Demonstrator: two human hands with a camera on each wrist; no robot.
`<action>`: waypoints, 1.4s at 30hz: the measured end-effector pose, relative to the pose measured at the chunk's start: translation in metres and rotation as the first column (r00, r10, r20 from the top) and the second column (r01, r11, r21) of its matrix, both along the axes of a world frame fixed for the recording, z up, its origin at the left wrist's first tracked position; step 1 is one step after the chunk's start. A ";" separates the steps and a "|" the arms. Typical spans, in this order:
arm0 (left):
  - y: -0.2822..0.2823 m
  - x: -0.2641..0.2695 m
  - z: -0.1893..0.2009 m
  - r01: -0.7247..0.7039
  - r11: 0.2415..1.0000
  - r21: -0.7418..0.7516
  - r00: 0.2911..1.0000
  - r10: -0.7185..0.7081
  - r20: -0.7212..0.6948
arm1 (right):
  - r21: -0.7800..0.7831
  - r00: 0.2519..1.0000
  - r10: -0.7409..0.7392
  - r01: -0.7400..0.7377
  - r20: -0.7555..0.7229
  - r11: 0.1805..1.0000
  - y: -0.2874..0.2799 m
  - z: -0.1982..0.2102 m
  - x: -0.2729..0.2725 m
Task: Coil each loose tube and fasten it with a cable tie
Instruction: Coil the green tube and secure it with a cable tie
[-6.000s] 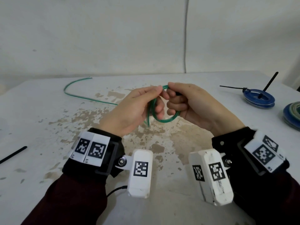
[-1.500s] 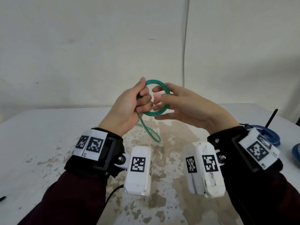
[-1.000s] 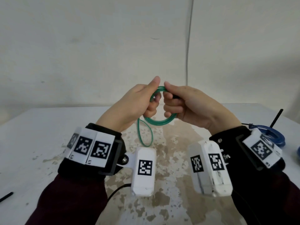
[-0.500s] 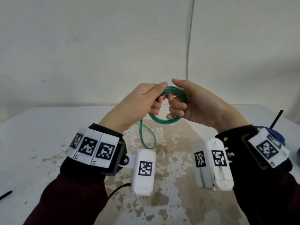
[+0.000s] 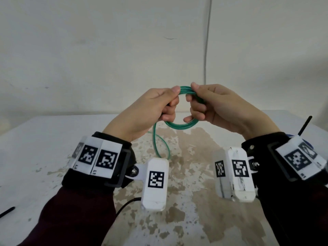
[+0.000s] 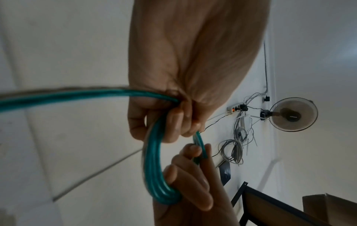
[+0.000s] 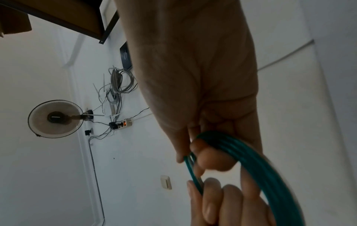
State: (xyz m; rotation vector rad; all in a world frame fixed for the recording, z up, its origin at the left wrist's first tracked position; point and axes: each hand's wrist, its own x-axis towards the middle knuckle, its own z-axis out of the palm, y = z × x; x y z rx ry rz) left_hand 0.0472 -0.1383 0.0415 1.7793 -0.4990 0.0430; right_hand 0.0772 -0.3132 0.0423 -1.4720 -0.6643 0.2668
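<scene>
The green tube [image 5: 179, 125] is wound into a small ring of several turns, held up in the air between the two hands, above the desk [image 5: 35, 148]. The left hand [image 5: 142, 110] grips the ring's left side, fingers curled round the strands and thumb tip pressed on the top arc. The right hand [image 5: 220, 107] clamps the opposite side, its fingers hooked through the ring and thumb on top, close to the left thumb. From under the left hand a loose length of the tube drops down, makes a narrow loop just above the left wrist camera, and passes behind the hand.

The left wrist view shows the strands [image 6: 154, 168] lying side by side through the curled fingers; the right wrist view shows the same bundle [image 7: 251, 160], blurred at its near end.

The desk is white with large brown worn patches below and between the wrists. A thin black strip [image 5: 7, 211] lies at the desk's near left edge, cut off by the frame. Beyond the right wrist a black stick [image 5: 305, 125] rises, with a sliver of something blue beside it, mostly hidden by the wrist band. Behind stands a plain pale wall with a thin cable [image 5: 207, 41] running down it. The wrist views catch a wall fan [image 6: 293, 114], a power strip and hanging wires.
</scene>
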 end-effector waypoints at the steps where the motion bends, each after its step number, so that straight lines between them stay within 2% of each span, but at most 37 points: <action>1: 0.001 -0.002 0.002 -0.009 1.000 0.025 1.000 0.009 0.011 | -0.004 1.000 0.027 -0.027 0.001 1.000 -0.002 0.000 -0.001; 4: 0.001 -0.005 0.006 -0.030 0.998 0.063 0.999 0.028 0.030 | -0.024 0.997 0.076 -0.076 0.005 0.997 -0.005 0.000 -0.001; 8: 0.003 -0.004 0.005 -0.061 0.997 0.049 0.998 0.060 0.028 | -0.094 0.990 -0.010 0.023 0.144 0.995 0.001 -0.004 0.004; 10: 0.006 -0.004 0.005 -0.068 0.995 0.072 0.997 0.066 0.026 | -0.128 0.986 -0.016 0.038 0.163 0.991 0.003 -0.006 0.006; 15: 0.005 -0.009 0.006 0.040 0.976 0.214 0.999 -0.039 -0.006 | -0.204 0.995 0.096 -0.094 -0.001 0.974 0.002 -0.005 0.002; 20: 0.000 -0.008 0.004 0.108 0.991 0.083 0.991 -0.101 -0.084 | -0.245 0.983 0.179 -0.165 0.035 0.955 -0.004 0.001 -0.005; 22: 0.001 -0.003 0.003 0.078 0.997 -0.029 0.990 -0.081 -0.120 | -0.194 0.989 0.139 -0.126 0.057 0.973 -0.001 0.002 -0.005; 25: 0.004 0.004 -0.002 0.108 0.980 -0.165 0.973 -0.138 -0.183 | -0.080 0.996 0.068 -0.063 0.062 0.995 0.003 0.001 -0.002; 27: 0.006 0.003 -0.003 0.097 0.977 -0.189 0.970 -0.136 -0.202 | -0.050 0.998 0.055 -0.054 0.031 0.997 0.005 0.000 -0.001; 32: 0.006 -0.007 0.006 0.072 0.990 0.125 0.993 -0.059 -0.106 | -0.110 0.987 0.147 -0.154 -0.068 0.982 0.007 0.000 -0.005; 35: 0.007 -0.012 0.012 0.079 0.983 0.166 0.994 -0.065 -0.088 | -0.065 0.966 0.251 -0.256 -0.065 0.965 0.009 0.002 -0.011; 37: 0.009 -0.012 0.013 0.069 0.988 0.138 0.995 -0.058 -0.084 | -0.047 0.967 0.253 -0.255 -0.041 0.966 0.012 0.003 -0.013; 39: 0.009 -0.009 0.012 0.059 0.998 0.038 0.994 -0.055 -0.096 | -0.009 0.981 0.196 -0.196 -0.008 0.981 0.016 0.004 -0.012; 42: 0.009 -0.005 0.009 0.136 0.955 -0.264 0.965 -0.188 -0.183 | 0.167 0.994 0.105 -0.100 -0.019 0.981 0.021 0.005 -0.011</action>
